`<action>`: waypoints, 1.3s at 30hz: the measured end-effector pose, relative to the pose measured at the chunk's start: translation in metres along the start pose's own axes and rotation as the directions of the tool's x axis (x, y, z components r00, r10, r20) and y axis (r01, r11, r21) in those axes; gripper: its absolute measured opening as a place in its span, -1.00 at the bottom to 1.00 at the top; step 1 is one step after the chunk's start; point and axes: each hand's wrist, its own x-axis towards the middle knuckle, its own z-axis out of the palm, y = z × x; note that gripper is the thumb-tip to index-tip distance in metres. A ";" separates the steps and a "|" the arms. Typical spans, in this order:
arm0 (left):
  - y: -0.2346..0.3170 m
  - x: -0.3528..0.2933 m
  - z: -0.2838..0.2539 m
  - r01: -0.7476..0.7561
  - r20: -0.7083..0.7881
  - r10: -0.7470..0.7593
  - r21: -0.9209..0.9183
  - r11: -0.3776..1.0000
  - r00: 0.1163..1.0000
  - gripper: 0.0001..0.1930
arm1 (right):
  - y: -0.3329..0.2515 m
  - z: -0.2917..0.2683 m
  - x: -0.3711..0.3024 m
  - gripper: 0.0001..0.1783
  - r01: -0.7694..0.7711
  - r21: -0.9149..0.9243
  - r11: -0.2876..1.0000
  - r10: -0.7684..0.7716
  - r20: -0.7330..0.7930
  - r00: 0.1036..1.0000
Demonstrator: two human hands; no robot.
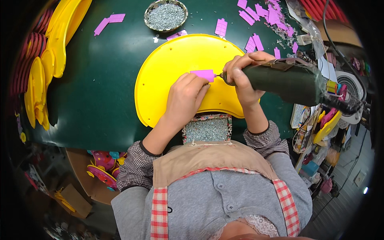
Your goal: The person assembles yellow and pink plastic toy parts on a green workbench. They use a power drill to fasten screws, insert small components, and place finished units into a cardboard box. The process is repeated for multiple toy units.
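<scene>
A yellow curved plastic panel [166,72] with small holes lies flat on the green table. My left hand [186,96] is over its middle, fingers closed on a small purple plastic piece [203,75]. My right hand [245,80] is wrapped round the front of a dark, tape-wrapped electric screwdriver [284,82], which lies nearly level and points left. Its thin bit meets the right end of the purple piece, where a small screw seems to sit; that spot is too small to make out fully.
A round bowl [166,16] of small metal screws stands beyond the panel, and a patterned tray [208,129] of screws sits against my apron. Loose purple pieces [274,16] lie at the far right. Yellow panels [60,36] are stacked at left. A fan [351,94] stands at right.
</scene>
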 end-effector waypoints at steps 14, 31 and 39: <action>0.025 -0.021 0.007 -0.101 -0.018 0.099 -0.135 0.986 0.995 -0.82 | -0.085 0.007 -0.016 -0.37 -0.081 0.126 0.989 0.081 0.005 0.997; 0.026 -0.053 0.005 -0.052 0.033 0.056 -0.119 0.992 0.998 -0.77 | -0.040 -0.009 -0.057 -0.48 -0.076 0.027 0.997 0.075 0.062 0.995; 0.028 -0.056 0.002 -0.043 0.022 0.049 -0.231 0.972 0.999 -0.67 | -0.086 0.003 -0.035 -0.39 -0.140 0.264 0.954 0.118 0.097 0.988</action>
